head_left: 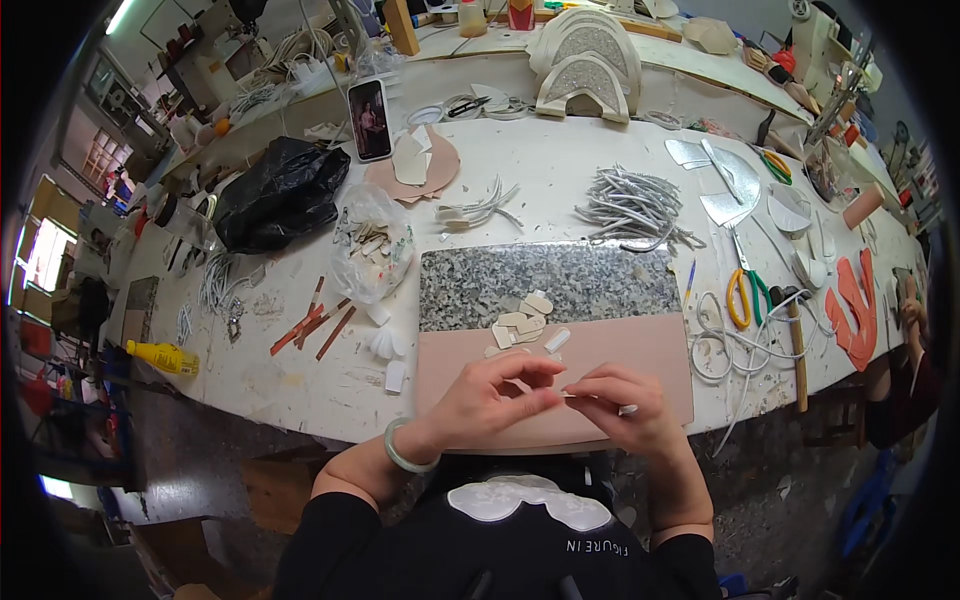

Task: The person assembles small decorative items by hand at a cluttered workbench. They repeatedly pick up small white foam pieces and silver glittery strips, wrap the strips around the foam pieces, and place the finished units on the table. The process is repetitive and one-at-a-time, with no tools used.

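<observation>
nearer you than the granite slab (pixel 548 278): your right hand (pixel 632 408), thumb and fingers pinched together on a small pale piece (pixel 569 394). your fingertips hide most of it; outline hard to make out. it sits at the tips, clear of your palm. your left hand (pixel 490 400), just beside, thumb and forefinger apart; can't tell whether it touches the piece. under both, on the slab's near side, a smooth pink sheet (pixel 655 365). at the slab's near edge, flat cream round-ended pieces (pixel 524 322), overlapping. beyond the slab, silvery cords (pixel 632 205), heaped.
</observation>
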Demonstrator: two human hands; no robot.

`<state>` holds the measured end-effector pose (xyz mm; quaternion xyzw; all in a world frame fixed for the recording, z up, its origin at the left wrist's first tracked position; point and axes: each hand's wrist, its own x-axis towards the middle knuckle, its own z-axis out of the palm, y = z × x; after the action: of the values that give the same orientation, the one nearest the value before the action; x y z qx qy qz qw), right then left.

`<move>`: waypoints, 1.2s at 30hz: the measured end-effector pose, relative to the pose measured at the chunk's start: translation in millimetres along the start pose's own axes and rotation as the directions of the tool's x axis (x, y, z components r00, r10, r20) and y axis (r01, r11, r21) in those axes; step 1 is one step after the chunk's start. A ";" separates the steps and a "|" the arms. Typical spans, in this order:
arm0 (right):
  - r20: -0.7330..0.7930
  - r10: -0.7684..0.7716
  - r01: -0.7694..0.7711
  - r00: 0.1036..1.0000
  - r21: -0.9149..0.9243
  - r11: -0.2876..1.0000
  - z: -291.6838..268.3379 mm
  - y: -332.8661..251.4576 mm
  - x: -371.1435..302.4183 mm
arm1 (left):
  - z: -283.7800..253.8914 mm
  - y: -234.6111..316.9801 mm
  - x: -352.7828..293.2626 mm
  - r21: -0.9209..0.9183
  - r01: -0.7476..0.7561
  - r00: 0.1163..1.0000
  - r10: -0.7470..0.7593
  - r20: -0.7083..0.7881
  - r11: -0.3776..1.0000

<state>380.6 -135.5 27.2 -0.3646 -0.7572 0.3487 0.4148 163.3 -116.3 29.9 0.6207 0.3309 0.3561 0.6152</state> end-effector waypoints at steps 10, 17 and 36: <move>-0.219 0.183 -0.247 0.958 -0.314 0.917 9.5 -11.1 -1.7 | -2.4 -17.4 -4.0 -0.091 0.009 0.994 -0.018 -0.107 0.996; -0.103 0.285 -0.303 0.953 -0.305 0.903 0.6 -5.7 -5.4 | -12.6 -19.4 -5.2 -0.533 0.108 0.965 -0.217 -0.145 0.839; -0.143 0.192 -0.185 0.971 0.061 0.981 1.8 -6.5 -9.2 | 1.6 -15.5 0.5 -0.674 0.309 0.934 -0.347 0.083 0.672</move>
<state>380.9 -146.8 28.5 -0.4500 -0.6777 0.3762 0.4434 165.4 -116.3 14.5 0.2750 0.3003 0.3516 0.8429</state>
